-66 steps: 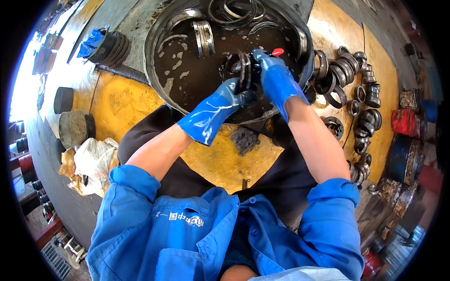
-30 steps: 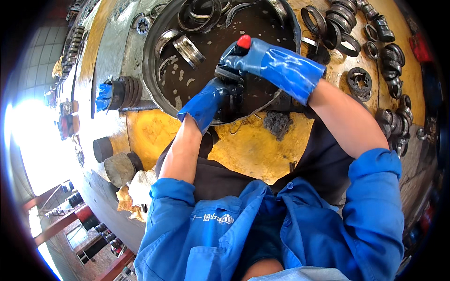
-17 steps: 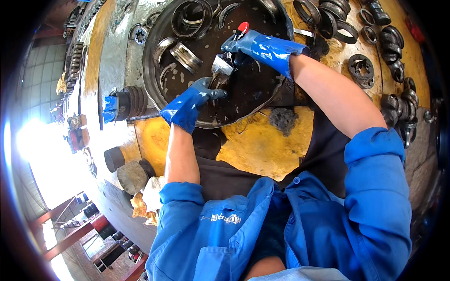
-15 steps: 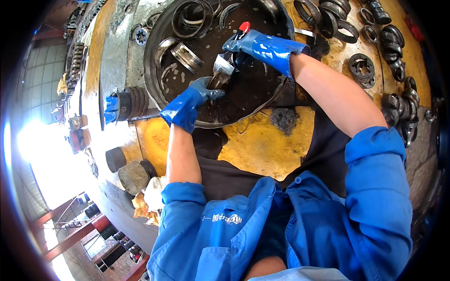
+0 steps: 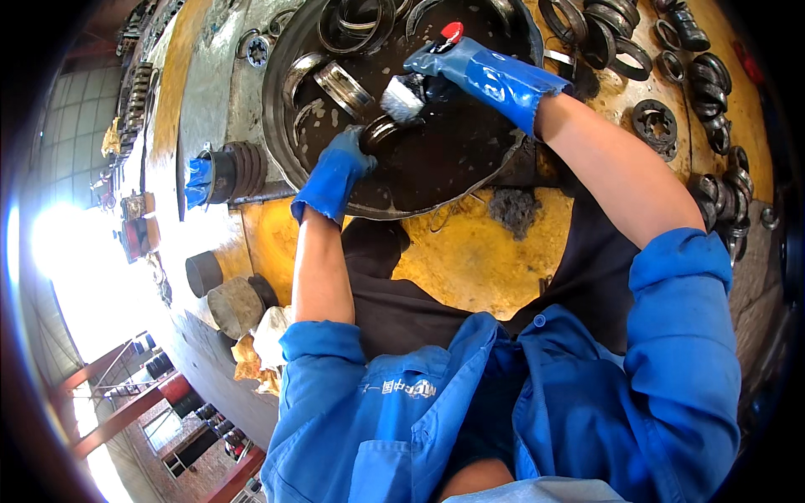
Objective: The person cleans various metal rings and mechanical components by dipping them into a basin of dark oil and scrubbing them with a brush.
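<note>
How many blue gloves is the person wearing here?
2. The left glove is on the left hand, which holds a metal ring; the right glove is on the right hand, which grips a red-ended brush. Neither is hidden.

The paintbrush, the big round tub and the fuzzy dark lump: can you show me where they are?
Paintbrush (image 5: 402, 99): head camera view, on its silvery head.
Big round tub (image 5: 273, 126): head camera view, on its left rim.
Fuzzy dark lump (image 5: 513, 211): head camera view, on its middle.
</note>
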Motion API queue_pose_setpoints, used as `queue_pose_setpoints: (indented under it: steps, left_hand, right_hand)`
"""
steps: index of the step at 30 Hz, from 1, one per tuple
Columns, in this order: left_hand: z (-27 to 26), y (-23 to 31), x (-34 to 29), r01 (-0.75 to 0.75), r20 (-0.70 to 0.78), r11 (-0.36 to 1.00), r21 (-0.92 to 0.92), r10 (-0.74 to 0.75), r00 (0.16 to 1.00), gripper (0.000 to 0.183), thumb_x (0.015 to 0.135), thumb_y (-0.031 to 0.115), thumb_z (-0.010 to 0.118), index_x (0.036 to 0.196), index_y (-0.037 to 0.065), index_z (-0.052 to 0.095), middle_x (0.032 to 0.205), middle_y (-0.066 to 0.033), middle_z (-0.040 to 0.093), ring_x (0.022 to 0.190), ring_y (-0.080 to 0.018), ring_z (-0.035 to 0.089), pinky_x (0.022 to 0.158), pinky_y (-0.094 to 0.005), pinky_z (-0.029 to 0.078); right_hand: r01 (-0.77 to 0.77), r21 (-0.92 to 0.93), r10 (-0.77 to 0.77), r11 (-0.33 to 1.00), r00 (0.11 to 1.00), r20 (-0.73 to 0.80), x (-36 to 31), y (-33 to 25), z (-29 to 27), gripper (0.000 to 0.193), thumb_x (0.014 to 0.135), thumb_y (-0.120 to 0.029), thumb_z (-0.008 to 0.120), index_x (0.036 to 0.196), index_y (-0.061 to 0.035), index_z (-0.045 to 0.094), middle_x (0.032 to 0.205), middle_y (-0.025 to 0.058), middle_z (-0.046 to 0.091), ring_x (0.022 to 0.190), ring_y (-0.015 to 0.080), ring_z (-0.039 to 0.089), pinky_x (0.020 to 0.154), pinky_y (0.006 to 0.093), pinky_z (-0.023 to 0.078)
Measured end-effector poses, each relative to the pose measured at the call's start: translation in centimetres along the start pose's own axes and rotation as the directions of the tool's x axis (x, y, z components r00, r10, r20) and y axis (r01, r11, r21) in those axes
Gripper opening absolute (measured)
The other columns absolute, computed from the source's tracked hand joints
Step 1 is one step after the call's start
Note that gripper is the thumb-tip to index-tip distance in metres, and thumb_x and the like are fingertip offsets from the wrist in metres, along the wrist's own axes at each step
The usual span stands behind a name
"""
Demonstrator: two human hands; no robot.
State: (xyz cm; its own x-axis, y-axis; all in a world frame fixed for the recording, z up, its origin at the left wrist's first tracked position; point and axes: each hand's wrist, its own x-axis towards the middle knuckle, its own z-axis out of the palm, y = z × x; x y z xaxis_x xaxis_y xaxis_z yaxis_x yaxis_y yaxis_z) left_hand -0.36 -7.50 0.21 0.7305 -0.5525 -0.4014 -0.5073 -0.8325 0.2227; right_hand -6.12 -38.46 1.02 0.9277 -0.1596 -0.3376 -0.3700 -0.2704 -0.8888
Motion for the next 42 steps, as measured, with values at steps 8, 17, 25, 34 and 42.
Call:
queue_pose_setpoints:
  steps: [8, 17, 25, 34, 42]
  left_hand:
    - [0.8, 1.1, 0.3, 0.072, 0.073, 0.986, -0.147, -0.062, 0.995, 0.072, 0.077, 0.022, 0.081, 0.144, 0.010, 0.057, 0.135, -0.0182, 0.066, 0.124, -0.0347, 0.064, 0.106, -0.0418, 0.051]
    - [0.7, -0.9, 0.6, 0.143, 0.024, 0.989, -0.035, -0.142, 0.990, 0.076, 0.074, 0.022, 0.084, 0.143, 0.005, 0.057, 0.135, -0.0222, 0.066, 0.125, -0.0357, 0.064, 0.106, -0.0397, 0.050]
    - [-0.2, 2.9, 0.3, 0.267, 0.029, 0.958, 0.107, -0.272, 0.962, 0.083, 0.083, 0.027, 0.077, 0.157, 0.030, 0.042, 0.141, -0.0163, 0.063, 0.129, -0.0406, 0.061, 0.110, -0.0514, 0.049]
    - [-2.2, 6.3, -0.8, 0.355, 0.066, 0.916, 0.187, -0.372, 0.926, 0.084, 0.084, 0.025, 0.077, 0.159, 0.030, 0.039, 0.139, -0.0157, 0.065, 0.128, -0.0382, 0.063, 0.107, -0.0503, 0.051]
    - [-0.6, 4.4, -0.7, 0.150, -0.135, 0.986, 0.073, -0.139, 0.981, 0.075, 0.082, 0.034, 0.079, 0.150, 0.022, 0.050, 0.137, -0.0164, 0.066, 0.125, -0.0352, 0.065, 0.105, -0.0443, 0.053]
  right_hand:
    - [-0.023, 0.167, 0.009, 0.986, 0.996, 0.086, -0.7, -0.4, 2.2, 0.037, 0.090, -0.044, 0.076, 0.111, -0.0133, 0.079, 0.097, 0.0057, 0.078, 0.081, 0.0147, 0.071, 0.076, 0.0316, 0.056]
    - [-0.166, 0.077, 0.167, 0.983, 0.986, -0.006, -1.0, 3.8, 1.0, 0.033, 0.097, -0.039, 0.073, 0.111, -0.0097, 0.077, 0.092, 0.0048, 0.077, 0.075, 0.0135, 0.071, 0.070, 0.0284, 0.057]
    - [-0.283, -0.126, 0.275, 0.951, 0.958, -0.074, -1.5, 2.5, 1.1, 0.048, 0.088, -0.046, 0.070, 0.107, -0.0023, 0.075, 0.095, 0.0184, 0.076, 0.089, 0.0306, 0.071, 0.084, 0.0405, 0.054]
    - [-0.210, -0.387, 0.222, 0.898, 0.975, -0.014, -2.7, 2.6, 2.0, 0.050, 0.088, -0.045, 0.068, 0.117, -0.0042, 0.074, 0.123, 0.0234, 0.071, 0.117, 0.0384, 0.067, 0.097, 0.0437, 0.053]
    - [-0.188, -0.241, 0.175, 0.952, 0.982, -0.076, -4.2, -1.7, 2.3, 0.049, 0.088, -0.046, 0.066, 0.109, -0.0022, 0.074, 0.110, 0.0226, 0.074, 0.102, 0.0400, 0.071, 0.092, 0.0442, 0.055]
